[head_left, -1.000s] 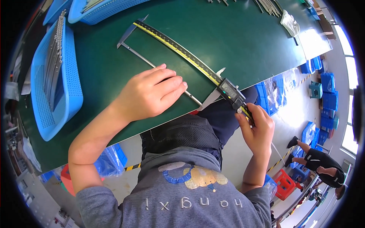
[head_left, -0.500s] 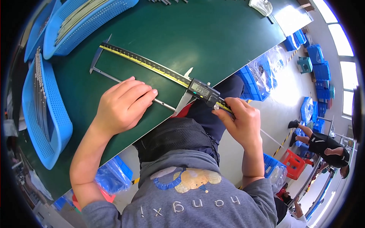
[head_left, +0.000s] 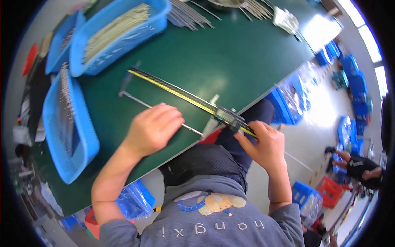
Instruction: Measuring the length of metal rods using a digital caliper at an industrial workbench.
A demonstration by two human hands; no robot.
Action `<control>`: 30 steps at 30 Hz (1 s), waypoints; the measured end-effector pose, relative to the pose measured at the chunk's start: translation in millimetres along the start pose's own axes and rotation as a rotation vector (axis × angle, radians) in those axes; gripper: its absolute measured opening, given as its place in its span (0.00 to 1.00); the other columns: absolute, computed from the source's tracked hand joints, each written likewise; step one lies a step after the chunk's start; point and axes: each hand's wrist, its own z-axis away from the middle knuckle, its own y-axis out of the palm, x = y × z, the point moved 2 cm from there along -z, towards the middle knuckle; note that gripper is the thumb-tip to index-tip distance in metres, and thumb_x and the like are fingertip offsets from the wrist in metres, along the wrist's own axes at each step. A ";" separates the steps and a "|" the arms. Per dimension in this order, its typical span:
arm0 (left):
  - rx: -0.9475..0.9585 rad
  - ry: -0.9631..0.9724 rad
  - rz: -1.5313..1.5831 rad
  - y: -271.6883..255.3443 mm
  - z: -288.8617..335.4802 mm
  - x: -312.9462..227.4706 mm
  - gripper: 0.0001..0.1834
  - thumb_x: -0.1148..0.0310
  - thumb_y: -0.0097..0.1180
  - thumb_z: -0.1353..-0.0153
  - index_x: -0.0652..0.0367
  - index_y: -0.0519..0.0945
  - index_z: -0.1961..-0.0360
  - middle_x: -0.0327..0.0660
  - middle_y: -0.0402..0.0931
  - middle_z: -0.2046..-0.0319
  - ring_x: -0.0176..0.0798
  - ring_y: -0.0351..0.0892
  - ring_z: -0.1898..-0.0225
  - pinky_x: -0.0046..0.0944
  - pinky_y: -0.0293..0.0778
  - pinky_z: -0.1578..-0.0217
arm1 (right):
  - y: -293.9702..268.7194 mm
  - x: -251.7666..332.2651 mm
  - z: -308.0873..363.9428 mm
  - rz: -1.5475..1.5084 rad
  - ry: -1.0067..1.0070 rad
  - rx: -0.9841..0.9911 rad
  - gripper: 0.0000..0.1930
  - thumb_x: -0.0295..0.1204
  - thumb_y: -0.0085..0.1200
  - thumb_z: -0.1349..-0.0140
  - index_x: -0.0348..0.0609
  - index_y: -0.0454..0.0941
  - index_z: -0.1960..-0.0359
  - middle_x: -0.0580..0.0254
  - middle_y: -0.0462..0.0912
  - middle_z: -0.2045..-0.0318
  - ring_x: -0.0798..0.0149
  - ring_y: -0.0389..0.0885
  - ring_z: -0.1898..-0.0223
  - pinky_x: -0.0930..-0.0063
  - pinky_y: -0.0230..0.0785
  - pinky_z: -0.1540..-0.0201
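Observation:
A digital caliper (head_left: 175, 90) lies slantwise over the green table, its jaws spread wide. Between those jaws runs a thin metal rod (head_left: 192, 129), one end at each jaw. My left hand (head_left: 153, 128) is closed around the middle of the rod, which its fingers partly hide. With thumb and fingers, my right hand (head_left: 263, 144) grips the caliper's beam end, just past the dark display unit (head_left: 226, 116), over the table's edge. The picture is smeared by motion, so the display cannot be read.
Blue baskets (head_left: 88, 142) of thin rods stand at the left, with a larger basket (head_left: 158, 24) behind. Loose rods (head_left: 187, 15) and a metal bowl (head_left: 226, 3) lie at the far side. Blue crates (head_left: 284, 108) and a red stool (head_left: 330, 192) stand on the floor; a person (head_left: 364, 168) is at the right.
The whole view has shifted, so the table things sit lower and further right, and more loose rods and a bowl show at the back. Both hands keep their holds on rod and caliper.

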 end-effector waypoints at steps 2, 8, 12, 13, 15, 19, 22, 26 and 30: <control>-0.026 0.048 -0.036 -6.0 -2.6 -6.1 0.08 0.72 0.57 0.52 0.59 0.79 0.68 0.41 0.77 0.65 0.41 0.79 0.62 0.42 0.78 0.57 | -3.6 -0.5 1.5 -0.013 -0.017 -0.037 0.16 0.43 0.63 0.50 0.44 0.77 0.72 0.62 0.77 0.79 0.56 0.77 0.81 0.66 0.67 0.80; -0.379 0.022 -0.258 -60.8 -44.7 25.4 0.08 0.74 0.55 0.50 0.59 0.78 0.66 0.39 0.77 0.66 0.41 0.80 0.68 0.36 0.77 0.70 | -5.0 -3.2 -0.3 -0.056 -0.003 -0.033 0.15 0.40 0.64 0.51 0.42 0.77 0.72 0.61 0.76 0.80 0.59 0.76 0.84 0.68 0.65 0.81; -0.269 -0.202 -0.393 -72.1 -84.9 105.4 0.06 0.75 0.55 0.47 0.58 0.78 0.67 0.40 0.75 0.67 0.47 0.78 0.70 0.39 0.74 0.71 | 0.1 -6.0 0.5 -0.091 -0.021 -0.069 0.15 0.37 0.66 0.52 0.39 0.77 0.73 0.59 0.74 0.83 0.61 0.72 0.86 0.71 0.63 0.82; -0.182 -0.312 -0.414 -70.1 -81.9 128.6 0.07 0.73 0.57 0.46 0.59 0.79 0.65 0.40 0.77 0.64 0.47 0.78 0.68 0.39 0.74 0.68 | -2.2 -5.1 -0.9 -0.094 -0.027 -0.067 0.15 0.39 0.65 0.51 0.41 0.76 0.73 0.61 0.75 0.82 0.60 0.73 0.86 0.69 0.63 0.82; -0.086 -0.473 -0.339 -51.1 -63.0 174.5 0.06 0.71 0.56 0.45 0.59 0.80 0.66 0.43 0.78 0.65 0.48 0.79 0.68 0.42 0.74 0.66 | -2.7 0.2 -1.0 -0.100 -0.062 -0.075 0.15 0.39 0.66 0.51 0.40 0.76 0.73 0.60 0.74 0.83 0.60 0.72 0.86 0.70 0.63 0.82; -0.132 -0.749 0.107 -31.6 -43.7 193.9 0.07 0.69 0.55 0.42 0.59 0.82 0.66 0.46 0.80 0.71 0.51 0.79 0.66 0.42 0.73 0.63 | 2.0 -3.4 0.0 -0.115 -0.089 -0.069 0.15 0.37 0.67 0.52 0.39 0.76 0.73 0.60 0.74 0.83 0.60 0.70 0.87 0.70 0.61 0.82; -0.110 -0.691 -0.071 -39.0 -54.0 170.0 0.08 0.67 0.55 0.42 0.58 0.81 0.66 0.45 0.79 0.67 0.50 0.78 0.64 0.44 0.72 0.62 | -2.8 -12.1 3.3 -0.091 -0.031 -0.072 0.14 0.34 0.66 0.52 0.38 0.77 0.72 0.59 0.73 0.83 0.61 0.68 0.87 0.70 0.59 0.82; -0.165 -0.561 -0.350 -109.2 -19.1 116.8 0.06 0.69 0.56 0.45 0.60 0.77 0.70 0.43 0.77 0.69 0.48 0.78 0.64 0.41 0.72 0.63 | -4.0 -19.9 0.0 -0.088 -0.049 -0.048 0.14 0.34 0.66 0.53 0.38 0.76 0.73 0.60 0.72 0.84 0.62 0.67 0.87 0.71 0.57 0.83; -0.119 -0.808 -0.435 -160.2 64.5 69.5 0.06 0.75 0.59 0.50 0.60 0.75 0.71 0.42 0.75 0.71 0.44 0.76 0.67 0.38 0.72 0.64 | -3.2 -20.1 -7.0 -0.114 -0.049 -0.031 0.13 0.33 0.66 0.52 0.38 0.76 0.72 0.61 0.72 0.83 0.65 0.66 0.86 0.73 0.57 0.82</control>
